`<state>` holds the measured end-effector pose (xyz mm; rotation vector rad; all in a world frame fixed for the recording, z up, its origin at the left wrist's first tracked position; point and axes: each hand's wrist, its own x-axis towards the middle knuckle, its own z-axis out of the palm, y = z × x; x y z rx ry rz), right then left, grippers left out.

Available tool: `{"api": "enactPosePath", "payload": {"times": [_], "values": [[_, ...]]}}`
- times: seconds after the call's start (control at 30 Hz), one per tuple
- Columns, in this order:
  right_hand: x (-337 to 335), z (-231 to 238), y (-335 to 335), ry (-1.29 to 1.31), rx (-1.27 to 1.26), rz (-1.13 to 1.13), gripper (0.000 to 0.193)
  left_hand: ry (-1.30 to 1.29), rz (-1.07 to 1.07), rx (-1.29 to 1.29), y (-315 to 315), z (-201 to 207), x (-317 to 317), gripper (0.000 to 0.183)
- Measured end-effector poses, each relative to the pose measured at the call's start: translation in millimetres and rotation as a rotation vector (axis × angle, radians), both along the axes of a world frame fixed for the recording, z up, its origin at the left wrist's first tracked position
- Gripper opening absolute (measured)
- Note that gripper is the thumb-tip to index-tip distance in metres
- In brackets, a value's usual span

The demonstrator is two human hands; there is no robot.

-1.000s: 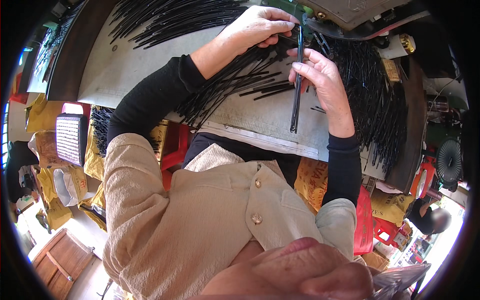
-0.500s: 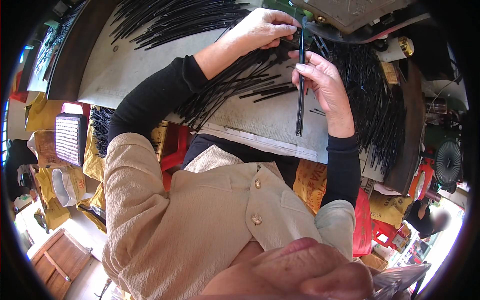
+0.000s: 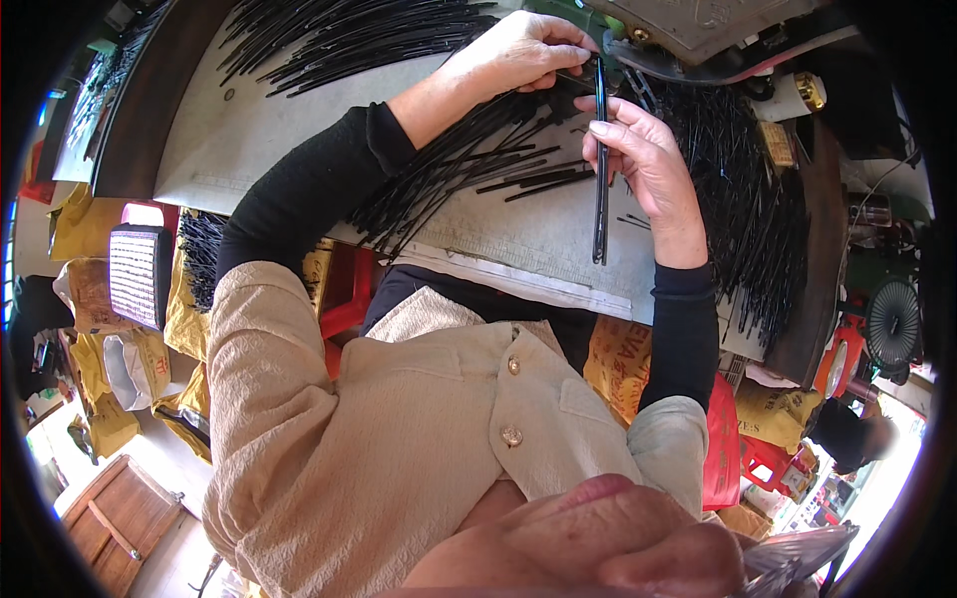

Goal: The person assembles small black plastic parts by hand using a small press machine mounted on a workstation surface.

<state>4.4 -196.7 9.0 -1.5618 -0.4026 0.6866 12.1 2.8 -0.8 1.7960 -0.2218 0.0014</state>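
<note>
A slim, glossy black strip (image 3: 601, 214) stands nearly upright in the picture, its lower end hanging over the grey table. My right hand (image 3: 648, 159) grips it around the middle between thumb and fingers. At the strip's upper end, my left hand (image 3: 528, 58) has its thumb and fingertips closed together; these fingers seem to pinch that end, right beside the metal machine (image 3: 688, 30). Below my left hand lies a loose heap of thin black strips (image 3: 449, 169). What the upper end of the held strip touches at the machine is too small to tell.
Another pile of black strips (image 3: 359, 40) lies at the far left of the table (image 3: 229, 149). A dense bundle (image 3: 743, 209) covers its right side, along a dark wooden edge (image 3: 825, 249). A small fan (image 3: 892, 324) and another person (image 3: 847, 434) appear at the right.
Both hands and the held strip have shifted very slightly upward, toward the machine. The person at the right has moved a little.
</note>
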Motion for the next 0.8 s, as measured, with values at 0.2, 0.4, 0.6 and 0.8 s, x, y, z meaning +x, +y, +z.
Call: {"api": "enactPosePath", "payload": {"times": [0.2,0.4,0.6,0.8], "values": [[-4.9,-1.7,-0.9,-0.010,0.013,-0.026,0.035,0.042,0.030,-0.057,-2.2,2.7,-2.1,0.029],[-8.6,-4.3,2.6,0.002,0.028,-0.047,0.034,0.153,0.046,-0.017,0.0,4.6,-3.8,0.030],[-7.7,-11.0,5.4,0.066,0.105,-0.086,0.031,0.149,0.057,-0.034,0.3,8.9,-9.8,0.032],[-12.1,-9.1,3.5,0.044,0.122,-0.194,0.025,0.094,-0.025,-0.010,-6.7,9.6,-1.4,0.030]]}}
